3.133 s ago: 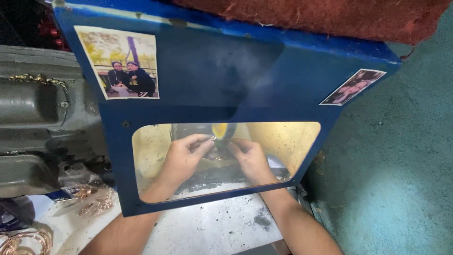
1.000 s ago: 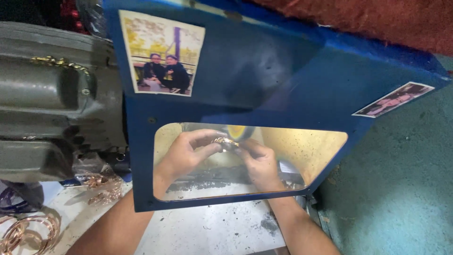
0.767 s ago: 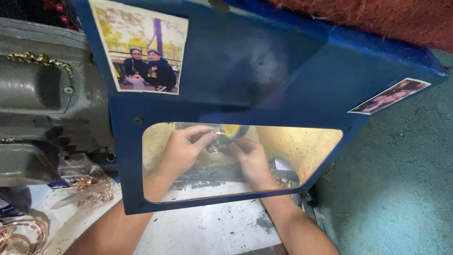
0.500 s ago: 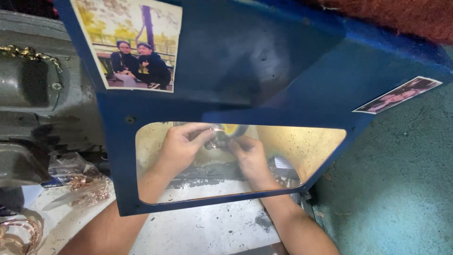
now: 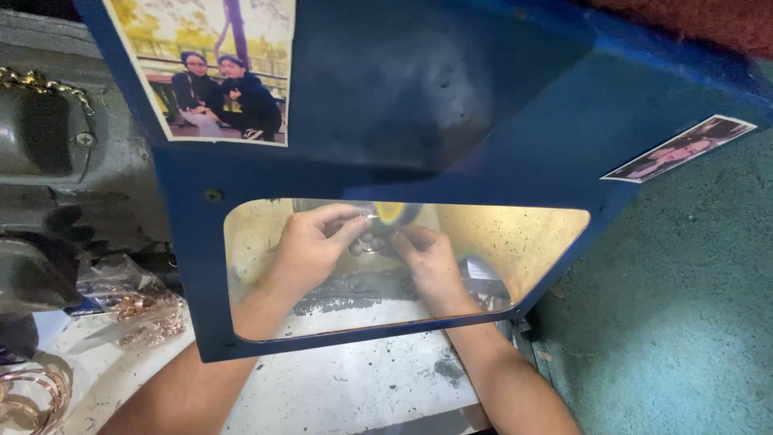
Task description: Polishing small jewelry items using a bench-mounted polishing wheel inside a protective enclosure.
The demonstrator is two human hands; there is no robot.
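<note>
Behind the blue guard's clear window (image 5: 515, 242), I am pinching a small metal ring (image 5: 372, 238) with my left hand (image 5: 310, 250) and right hand (image 5: 431, 262), steadying it against the yellow wheel (image 5: 392, 213).

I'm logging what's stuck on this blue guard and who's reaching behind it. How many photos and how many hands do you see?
Photos on the blue guard: 2, a large photo and a small photo
Hands behind the window: 2, left hand and right hand
Total: 4

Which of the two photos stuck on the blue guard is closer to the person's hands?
The large photo at the upper left, showing two seated people. It sits above the left hand; the narrow photo is out at the guard's right edge.
</note>
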